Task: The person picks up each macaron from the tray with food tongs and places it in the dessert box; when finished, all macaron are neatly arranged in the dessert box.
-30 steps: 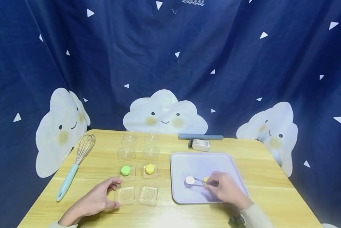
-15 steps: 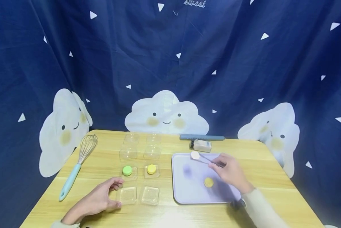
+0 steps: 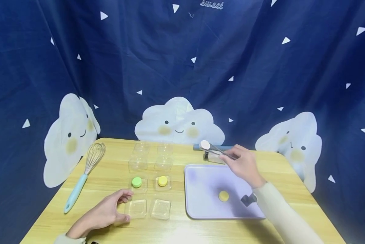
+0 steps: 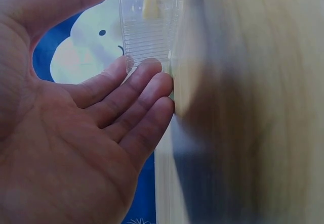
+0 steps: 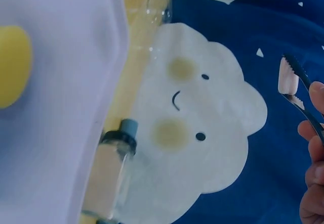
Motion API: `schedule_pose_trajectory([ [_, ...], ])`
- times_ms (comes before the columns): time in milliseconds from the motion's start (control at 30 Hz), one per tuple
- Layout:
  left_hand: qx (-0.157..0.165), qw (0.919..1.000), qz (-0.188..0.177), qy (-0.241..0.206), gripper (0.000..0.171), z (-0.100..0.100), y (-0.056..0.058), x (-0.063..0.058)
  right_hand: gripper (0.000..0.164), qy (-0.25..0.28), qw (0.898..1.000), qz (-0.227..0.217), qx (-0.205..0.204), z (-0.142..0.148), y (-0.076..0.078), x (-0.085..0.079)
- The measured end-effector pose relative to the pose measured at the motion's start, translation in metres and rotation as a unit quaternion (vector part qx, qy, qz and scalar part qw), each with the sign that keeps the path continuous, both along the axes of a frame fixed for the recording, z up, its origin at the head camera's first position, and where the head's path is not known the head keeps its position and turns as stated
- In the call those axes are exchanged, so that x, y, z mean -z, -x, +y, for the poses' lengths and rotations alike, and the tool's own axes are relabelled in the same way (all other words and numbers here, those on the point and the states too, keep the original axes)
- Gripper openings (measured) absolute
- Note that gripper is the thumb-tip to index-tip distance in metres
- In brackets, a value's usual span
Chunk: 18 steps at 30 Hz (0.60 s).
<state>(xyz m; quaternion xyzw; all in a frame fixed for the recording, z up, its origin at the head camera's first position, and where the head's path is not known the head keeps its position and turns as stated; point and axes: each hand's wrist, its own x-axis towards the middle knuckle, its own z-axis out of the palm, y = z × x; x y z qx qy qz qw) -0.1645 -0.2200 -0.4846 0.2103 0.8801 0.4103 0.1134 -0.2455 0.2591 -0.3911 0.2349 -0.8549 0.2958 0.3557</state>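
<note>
My right hand [image 3: 243, 166] grips dark metal tongs [image 3: 220, 151]. Their serrated tips pinch a white macaron [image 3: 205, 145], which is raised over the table's far side. Below, a yellow macaron [image 3: 223, 196] lies on the lilac tray [image 3: 197, 210]. My left hand [image 3: 104, 210] rests on the table, fingers and thumb spread loosely at the left edge of a clear plastic box [image 3: 137, 208]. In the left wrist view its fingertips appear to touch the clear plastic [image 4: 147, 44]. Other clear boxes hold a green macaron [image 3: 136, 182] and a yellow macaron [image 3: 162, 181].
A whisk [image 3: 84, 174] with a pale blue handle lies at the left. Open clear lids [image 3: 137, 162] stand behind the boxes. A bottle [image 5: 106, 178] with a dark cap and a blue bar [image 3: 197, 147] lie beyond the tray. A dark blue curtain [image 3: 158, 51] hangs behind the table.
The white macaron in the tongs has been lifted off the tray and carried up toward the table's far side by my right hand. My left hand has stayed beside the box.
</note>
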Motion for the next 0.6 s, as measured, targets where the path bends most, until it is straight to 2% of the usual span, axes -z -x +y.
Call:
schedule_pose_trajectory([
  [200,0.001,1.0000,0.002,-0.002,0.078,0.000,0.001,0.001,0.016,0.022,0.999,0.020,-0.024,-0.020,0.009,-0.009],
  [367,-0.001,1.0000,0.004,-0.002,0.078,-0.001,0.002,0.001,0.015,0.026,0.998,0.017,-0.049,-0.037,0.014,-0.016],
  [600,0.001,1.0000,0.005,-0.001,0.077,0.000,0.001,0.001,0.014,0.024,0.994,0.023,-0.102,-0.064,0.017,-0.019],
])
